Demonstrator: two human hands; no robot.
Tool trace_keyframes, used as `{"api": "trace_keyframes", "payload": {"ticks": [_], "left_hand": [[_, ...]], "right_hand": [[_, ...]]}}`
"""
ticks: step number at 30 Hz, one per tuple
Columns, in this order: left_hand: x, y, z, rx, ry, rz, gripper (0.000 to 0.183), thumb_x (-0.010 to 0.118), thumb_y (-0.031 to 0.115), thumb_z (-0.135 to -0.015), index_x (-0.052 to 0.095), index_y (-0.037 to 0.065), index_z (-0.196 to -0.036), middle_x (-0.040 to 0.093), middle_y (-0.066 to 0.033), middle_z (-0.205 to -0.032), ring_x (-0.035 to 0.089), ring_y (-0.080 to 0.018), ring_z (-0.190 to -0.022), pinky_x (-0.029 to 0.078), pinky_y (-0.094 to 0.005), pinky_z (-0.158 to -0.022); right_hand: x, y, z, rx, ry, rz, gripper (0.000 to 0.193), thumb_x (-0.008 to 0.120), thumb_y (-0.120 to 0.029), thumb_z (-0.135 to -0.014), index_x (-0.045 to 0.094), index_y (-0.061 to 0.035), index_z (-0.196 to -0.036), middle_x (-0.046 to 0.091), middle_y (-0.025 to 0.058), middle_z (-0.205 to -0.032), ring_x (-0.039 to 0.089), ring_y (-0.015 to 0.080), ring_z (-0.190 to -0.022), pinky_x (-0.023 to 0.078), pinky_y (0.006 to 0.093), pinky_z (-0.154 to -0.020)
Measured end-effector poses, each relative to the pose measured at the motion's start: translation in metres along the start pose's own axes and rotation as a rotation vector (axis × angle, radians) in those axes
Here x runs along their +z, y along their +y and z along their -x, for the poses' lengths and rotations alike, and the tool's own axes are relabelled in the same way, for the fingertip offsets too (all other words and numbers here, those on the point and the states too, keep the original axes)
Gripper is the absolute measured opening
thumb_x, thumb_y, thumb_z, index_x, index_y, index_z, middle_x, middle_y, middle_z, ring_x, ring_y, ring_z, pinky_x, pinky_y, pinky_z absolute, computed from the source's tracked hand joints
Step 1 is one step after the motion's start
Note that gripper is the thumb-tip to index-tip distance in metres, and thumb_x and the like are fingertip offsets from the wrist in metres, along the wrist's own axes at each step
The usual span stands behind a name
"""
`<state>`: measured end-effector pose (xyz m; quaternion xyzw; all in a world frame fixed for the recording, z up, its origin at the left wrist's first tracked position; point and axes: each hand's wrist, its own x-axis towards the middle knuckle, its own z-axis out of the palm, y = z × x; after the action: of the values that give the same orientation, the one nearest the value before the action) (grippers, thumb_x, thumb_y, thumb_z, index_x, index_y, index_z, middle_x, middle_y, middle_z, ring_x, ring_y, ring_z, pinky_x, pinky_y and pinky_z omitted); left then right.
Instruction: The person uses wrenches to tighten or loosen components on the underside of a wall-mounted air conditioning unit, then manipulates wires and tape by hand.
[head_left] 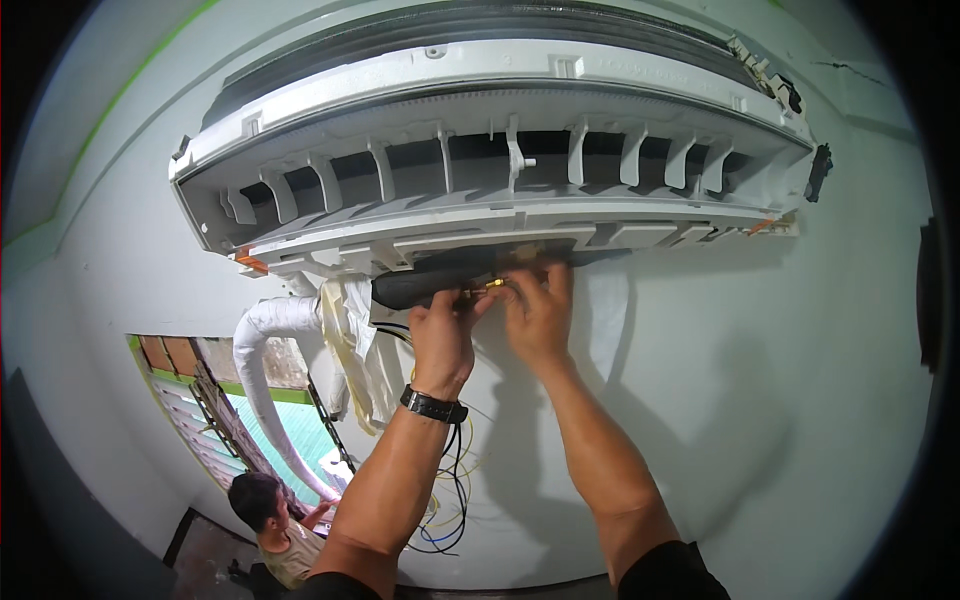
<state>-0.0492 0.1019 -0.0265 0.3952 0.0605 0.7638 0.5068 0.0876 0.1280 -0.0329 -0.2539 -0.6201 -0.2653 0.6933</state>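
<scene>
Under the wall-mounted air conditioner unit, both arms reach up to a small brass pipe fitting. My left hand, with a black watch on its wrist, is closed around a thin copper-coloured pipe end just left of the brass piece. From the right, my right hand pinches the fitting with thumb and fingers; its fingertips are partly hidden under the unit. A thick black foam insulation sleeve lies beside my left fingers, along the unit's lower edge.
A white-wrapped pipe bundle bends down to the window opening at left. Loose black and yellow wires hang below my left wrist. Another person is low at the left by the window. Torn wrapping hangs near the sleeve.
</scene>
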Motion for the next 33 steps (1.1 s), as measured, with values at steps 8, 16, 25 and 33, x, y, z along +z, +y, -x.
{"api": "trace_keyframes", "payload": {"ticks": [8,16,25,33], "left_hand": [[0.0,0.001,-0.005,0.026,-0.009,-0.001,0.018,0.053,-0.001,-0.094,0.061,-0.017,-0.094,0.066,-0.0227,-0.102,0.07,-0.0297,-0.089,0.064,-0.0402,-0.084],[-0.005,0.001,-0.006,0.027,-0.056,-0.031,0.019,0.052,0.0,-0.094,0.065,-0.009,-0.105,0.069,-0.0168,-0.101,0.071,-0.0298,-0.093,0.063,-0.0425,-0.084],[-0.006,-0.001,-0.005,0.024,-0.019,-0.029,0.017,0.056,0.003,-0.097,0.065,-0.009,-0.106,0.068,-0.0149,-0.106,0.068,-0.0229,-0.093,0.061,-0.0361,-0.086],[-0.006,-0.004,0.0,-0.057,-0.075,0.018,0.011,0.055,0.002,-0.098,0.063,-0.004,-0.102,0.067,-0.0101,-0.097,0.067,-0.0223,-0.091,0.059,-0.0393,-0.089]], "right_hand": [[0.001,0.005,0.004,-0.009,-0.01,-0.02,0.02,0.074,-0.027,-0.09,0.072,-0.0105,-0.101,0.057,0.0122,-0.108,0.058,0.0317,-0.095,0.049,0.0421,-0.081],[-0.001,-0.001,0.004,0.045,-0.017,0.0,0.017,0.075,-0.025,-0.086,0.073,-0.0132,-0.097,0.058,0.0092,-0.106,0.057,0.0343,-0.099,0.05,0.0451,-0.082],[0.006,-0.003,0.002,0.016,0.014,0.005,0.019,0.075,-0.02,-0.086,0.071,-0.0094,-0.101,0.057,0.0143,-0.109,0.057,0.0359,-0.099,0.047,0.0442,-0.084],[-0.013,-0.009,-0.006,-0.094,-0.01,0.245,0.029,0.077,-0.034,-0.082,0.073,-0.0132,-0.102,0.061,0.0049,-0.105,0.061,0.0331,-0.092,0.053,0.0449,-0.077]]}}
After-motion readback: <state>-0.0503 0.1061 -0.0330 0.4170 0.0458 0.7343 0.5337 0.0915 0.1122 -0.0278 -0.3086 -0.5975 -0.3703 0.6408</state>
